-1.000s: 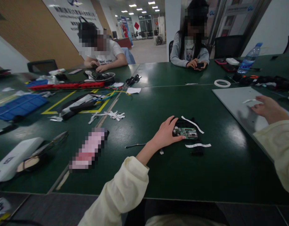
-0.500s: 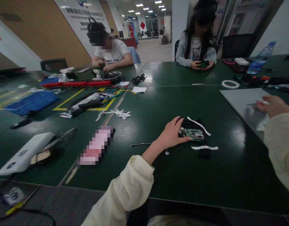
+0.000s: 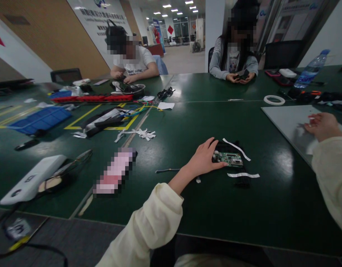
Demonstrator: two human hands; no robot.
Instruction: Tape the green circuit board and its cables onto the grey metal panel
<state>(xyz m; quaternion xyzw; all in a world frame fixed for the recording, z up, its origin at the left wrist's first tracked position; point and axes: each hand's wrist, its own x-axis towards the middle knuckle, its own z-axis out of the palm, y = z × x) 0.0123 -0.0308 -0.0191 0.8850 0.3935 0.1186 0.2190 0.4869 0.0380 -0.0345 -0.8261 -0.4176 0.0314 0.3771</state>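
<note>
My left hand (image 3: 202, 158) lies over the left end of a green circuit board (image 3: 230, 158), thumb along its near edge and fingers along the far side, gripping it. Under the board is a black piece (image 3: 241, 181), partly hidden. Two white tape strips lie at the board: one strip (image 3: 237, 149) slants beyond its far right corner, another strip (image 3: 243, 175) crosses the black piece on the near side. Over the grey flat panel (image 3: 282, 124) at the right, my right hand (image 3: 323, 126) is closed, fingertips pinched together; a small whitish bit shows there, too small to name.
A white tape roll (image 3: 274, 100) and a water bottle (image 3: 311, 70) stand beyond the panel. Leftward lie a phone (image 3: 115, 172), paper scraps (image 3: 144, 134), a white device (image 3: 34, 180) and a blue basket (image 3: 39, 120). Two people sit across the table.
My right hand has drawn its fingers closer together over the panel and turned slightly. My left hand and the circuit board stay in place; the view shifts slightly.
</note>
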